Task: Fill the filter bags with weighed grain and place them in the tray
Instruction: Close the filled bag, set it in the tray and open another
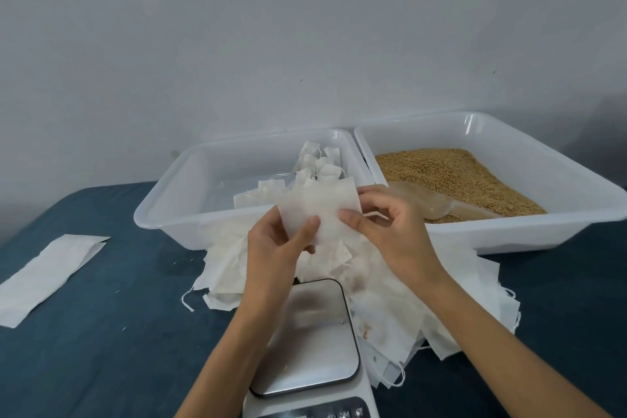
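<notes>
Head view: at frame centre I see both hands, left hand (276, 241) and right hand (390, 220), pinching one empty filter bag (314, 210) above the scale (307, 339); tray (190, 187) behind, grain (451, 173) upper right.

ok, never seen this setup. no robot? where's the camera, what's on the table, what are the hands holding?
No robot here: a person works with two bare hands. The single picture comes from a wide-angle camera worn on the head, looking forward and down.

The left hand and right hand together pinch one empty white filter bag, held up over a heap of empty bags on the blue table.

Nearest the person is a small kitchen scale; its plate appears bare. Behind are two white trays: the left tray holds a few filled bags, the right tray holds grain and a clear scoop. A long white paper strip lies at far left.
</notes>
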